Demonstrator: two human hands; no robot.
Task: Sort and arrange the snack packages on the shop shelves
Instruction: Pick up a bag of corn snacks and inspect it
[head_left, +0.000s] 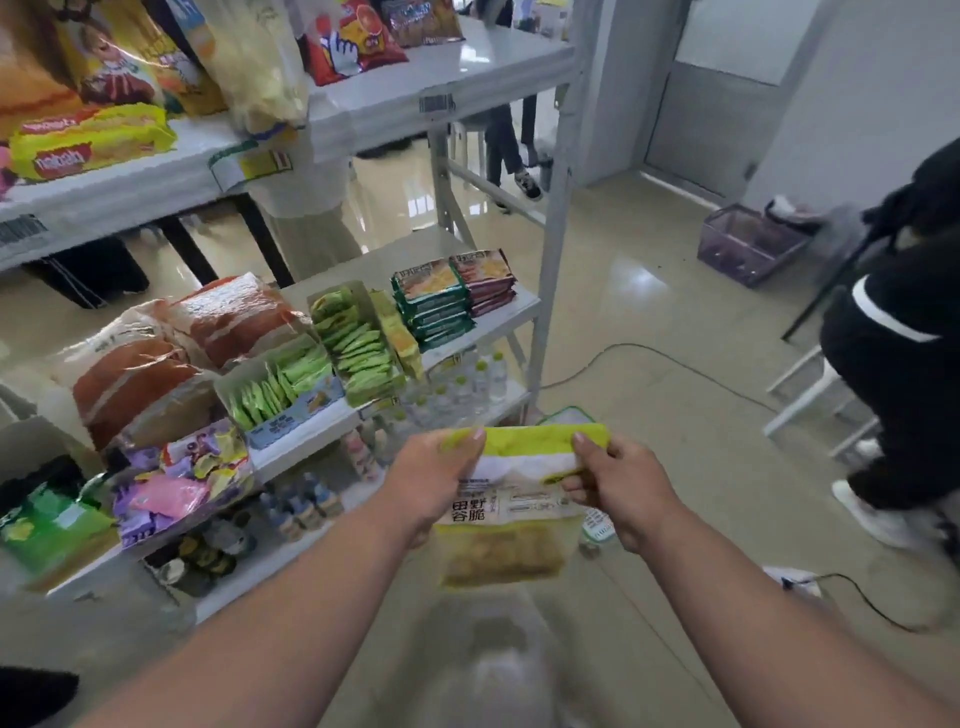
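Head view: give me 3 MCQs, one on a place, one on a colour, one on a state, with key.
1. Where is the yellow-green snack bag with a clear window?
A. On the top shelf
B. Held in the air in front of the shelves
C. In the purple basket

2. What colour is the plastic basket on the floor at right?
A. Purple
B. Red
C. White

3. How is the bag held?
A. By one hand only
B. Lying loose on open palms
C. Gripped at its top edge by both hands

Key: B, the bag hangs between the hands, clear of every shelf; A, the basket's walls are translucent purple; C, the left hand and right hand each curl fingers over the top edge.
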